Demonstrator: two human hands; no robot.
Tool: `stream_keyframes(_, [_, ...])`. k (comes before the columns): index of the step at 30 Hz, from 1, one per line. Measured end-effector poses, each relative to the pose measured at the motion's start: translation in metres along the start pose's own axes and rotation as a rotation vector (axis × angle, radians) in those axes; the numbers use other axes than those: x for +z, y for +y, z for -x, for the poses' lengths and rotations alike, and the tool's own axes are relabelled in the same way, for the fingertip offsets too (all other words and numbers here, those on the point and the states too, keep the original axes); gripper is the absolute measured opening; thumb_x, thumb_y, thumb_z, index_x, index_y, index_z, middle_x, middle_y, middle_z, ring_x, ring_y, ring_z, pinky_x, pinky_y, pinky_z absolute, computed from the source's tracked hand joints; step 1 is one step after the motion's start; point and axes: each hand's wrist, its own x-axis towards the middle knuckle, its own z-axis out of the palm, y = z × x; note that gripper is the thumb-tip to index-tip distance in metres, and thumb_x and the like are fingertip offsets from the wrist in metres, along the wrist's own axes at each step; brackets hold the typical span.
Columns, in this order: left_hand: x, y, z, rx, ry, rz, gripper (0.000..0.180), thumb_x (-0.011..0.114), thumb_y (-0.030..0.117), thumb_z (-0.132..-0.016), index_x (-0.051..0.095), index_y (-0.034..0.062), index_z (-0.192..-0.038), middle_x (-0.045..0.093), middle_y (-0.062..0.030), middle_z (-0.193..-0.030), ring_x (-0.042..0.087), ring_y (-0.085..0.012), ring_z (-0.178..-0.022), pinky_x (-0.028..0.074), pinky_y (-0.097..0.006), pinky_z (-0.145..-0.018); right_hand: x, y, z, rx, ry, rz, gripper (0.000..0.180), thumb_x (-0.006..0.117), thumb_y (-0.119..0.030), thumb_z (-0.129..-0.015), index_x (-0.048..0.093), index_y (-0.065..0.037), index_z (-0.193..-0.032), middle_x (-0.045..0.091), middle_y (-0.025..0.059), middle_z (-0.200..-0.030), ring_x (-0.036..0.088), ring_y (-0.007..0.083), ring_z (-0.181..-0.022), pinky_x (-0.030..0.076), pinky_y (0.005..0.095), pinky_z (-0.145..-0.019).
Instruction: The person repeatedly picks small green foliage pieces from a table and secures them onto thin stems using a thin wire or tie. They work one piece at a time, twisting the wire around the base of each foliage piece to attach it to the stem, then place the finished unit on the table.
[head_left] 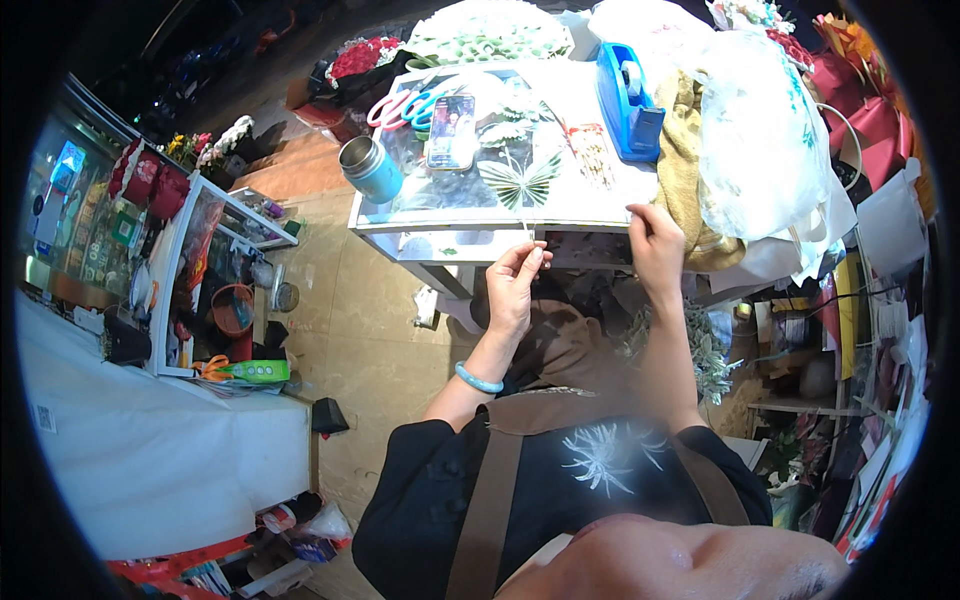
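Note:
A pleated green butterfly ornament [519, 182] with spread wings sits over the front part of the glass-topped table. Its thin pale stem runs down to my left hand [516, 280], whose thumb and fingertips pinch it. My right hand [657, 245] is at the table's front edge, fingers curled and pressed together; whatever is in them, if anything, I cannot make out. Left of the ornament are a phone [451, 132] with its screen lit and a blue-green metal cup [372, 172]. A red-and-white patterned piece [590, 155] lies to the right.
Pink-handled scissors [391, 110] lie behind the cup. A blue tape dispenser [629, 105] stands at the table's back right, beside a mustard cloth [680, 150] and a plastic bag [765, 145]. Bouquets, shelves and a white-covered counter [170, 430] surround the table.

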Motion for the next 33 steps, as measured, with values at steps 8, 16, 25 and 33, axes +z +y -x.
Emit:
stream_keyframes(8, [0.002, -0.004, -0.001, -0.002, 0.014, -0.004, 0.018, 0.061, 0.016, -0.086, 0.064, 0.0023, -0.097, 0.065, -0.0029, -0.082, 0.058, -0.0071, -0.071, 0.04, -0.018, -0.062, -0.107, -0.012, 0.044, 0.094, 0.164, -0.619, 0.018, 0.055, 0.007, -0.081, 0.06, 0.006, -0.099, 0.062, 0.0112, -0.086, 0.061, 0.0148, -0.075, 0.053, 0.0272, -0.07])
stream_keyframes(16, [0.005, 0.002, 0.001, 0.007, -0.007, -0.01, 0.018, 0.061, 0.015, -0.086, 0.064, 0.0013, -0.097, 0.065, -0.0036, -0.082, 0.057, -0.0066, -0.071, 0.041, -0.018, -0.062, -0.153, -0.019, 0.038, -0.314, 0.487, -0.734, 0.011, 0.055, -0.002, -0.083, 0.058, 0.004, -0.092, 0.051, 0.0102, -0.081, 0.049, 0.0141, -0.059, 0.041, 0.02, -0.053])
stream_keyframes(25, [0.023, 0.006, 0.005, 0.033, -0.066, -0.013, 0.017, 0.061, 0.013, -0.085, 0.064, 0.001, -0.097, 0.065, -0.0039, -0.082, 0.057, -0.0069, -0.072, 0.041, -0.018, -0.062, -0.035, -0.052, 0.051, 0.306, -0.161, -0.89, 0.027, 0.058, 0.001, -0.083, 0.053, 0.003, -0.11, 0.056, 0.0024, -0.079, 0.052, 0.0054, -0.062, 0.045, 0.018, -0.054])
stream_keyframes(33, [0.036, 0.03, 0.002, 0.136, -0.061, -0.009, 0.015, 0.06, 0.006, -0.085, 0.064, -0.0017, -0.097, 0.063, -0.0033, -0.086, 0.056, -0.0071, -0.074, 0.043, -0.019, -0.067, -0.01, -0.044, 0.035, 0.177, -0.065, -0.753, 0.013, 0.06, 0.0, -0.083, 0.057, 0.002, -0.095, 0.056, 0.0019, -0.078, 0.05, 0.0053, -0.061, 0.041, 0.0181, -0.054])
